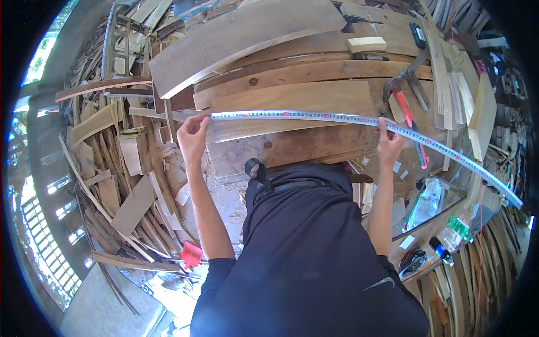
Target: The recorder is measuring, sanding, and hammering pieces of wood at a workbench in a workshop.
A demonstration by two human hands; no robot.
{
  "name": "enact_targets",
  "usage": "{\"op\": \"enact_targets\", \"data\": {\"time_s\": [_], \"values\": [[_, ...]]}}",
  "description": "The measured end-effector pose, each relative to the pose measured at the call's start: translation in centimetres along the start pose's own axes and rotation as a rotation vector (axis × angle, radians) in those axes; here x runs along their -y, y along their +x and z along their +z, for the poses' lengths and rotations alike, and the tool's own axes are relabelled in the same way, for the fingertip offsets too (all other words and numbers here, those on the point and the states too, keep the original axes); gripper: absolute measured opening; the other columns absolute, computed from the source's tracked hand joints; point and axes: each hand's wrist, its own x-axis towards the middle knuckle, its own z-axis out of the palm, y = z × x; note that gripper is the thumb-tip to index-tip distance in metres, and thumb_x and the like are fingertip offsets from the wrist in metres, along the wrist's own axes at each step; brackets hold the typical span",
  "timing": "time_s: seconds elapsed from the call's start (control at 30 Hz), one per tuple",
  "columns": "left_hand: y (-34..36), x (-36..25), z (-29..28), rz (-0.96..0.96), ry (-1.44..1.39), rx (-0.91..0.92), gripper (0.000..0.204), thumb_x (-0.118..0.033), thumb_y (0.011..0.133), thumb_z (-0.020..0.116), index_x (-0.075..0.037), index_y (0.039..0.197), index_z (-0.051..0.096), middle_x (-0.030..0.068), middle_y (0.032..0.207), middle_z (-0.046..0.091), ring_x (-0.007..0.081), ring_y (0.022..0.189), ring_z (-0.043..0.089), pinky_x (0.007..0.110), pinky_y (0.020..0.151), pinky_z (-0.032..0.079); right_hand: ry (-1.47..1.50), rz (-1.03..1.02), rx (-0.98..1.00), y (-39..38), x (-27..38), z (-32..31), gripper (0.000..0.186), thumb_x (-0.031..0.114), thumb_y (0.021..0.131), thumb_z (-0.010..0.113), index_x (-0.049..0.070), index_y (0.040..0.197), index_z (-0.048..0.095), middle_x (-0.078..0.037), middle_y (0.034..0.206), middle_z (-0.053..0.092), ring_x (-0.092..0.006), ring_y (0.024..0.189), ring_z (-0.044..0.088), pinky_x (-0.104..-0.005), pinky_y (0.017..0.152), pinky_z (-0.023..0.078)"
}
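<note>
A long steel ruler [303,115] lies across a flat light-brown board [292,100] on the workbench. Thumb and fingers of my left hand [192,130] are pinched on the ruler's left end, by the board's left edge. Further along, my right hand [388,143] pinches the lower edge of the ruler near the board's right end. From there the ruler runs on past the board toward the lower right. Just beyond my right hand lies a tool with a red-and-black handle [405,112] and a dark metal head, partly under the ruler.
A wide curved plank [247,42] lies at the far side of the bench, with a small pale wood block [366,44] nearby. Scrap wood [132,151] is heaped at left; thin strips [449,84] stand at right. A red dustpan [191,254] sits lower left.
</note>
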Motion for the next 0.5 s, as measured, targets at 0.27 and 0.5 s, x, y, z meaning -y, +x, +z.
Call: {"op": "enact_targets", "data": {"time_s": [0.27, 0.5], "values": [[-4.3, 0.1, -2.0, -0.079, 0.049, -0.016, 0.033, -0.029, 0.091, 0.086, 0.002, 0.101, 0.082, -0.0001, 0.085, 0.075, 0.0038, 0.067, 0.057, 0.023, 0.065, 0.046, 0.007, -0.046, 0.068, 1.2, 0.8, 0.6, 0.024, 0.020, 0.103, 0.074, 0.000, 0.117, 0.076, -0.004, 0.098, 0.075, -0.0097, 0.082, 0.069, -0.0242, 0.077, 0.056], [-4.1, 0.5, -2.3, -0.131, 0.016, 0.140, 0.034, -0.030, 0.091, 0.087, 0.001, 0.103, 0.083, 0.0009, 0.082, 0.074, 0.0028, 0.063, 0.054, 0.022, 0.060, 0.043, -0.172, -0.124, 0.067, 1.7, 0.8, 0.2, 0.026, 0.020, 0.104, 0.073, -0.001, 0.119, 0.076, -0.005, 0.098, 0.074, -0.0108, 0.086, 0.070, -0.0254, 0.080, 0.057]]}}
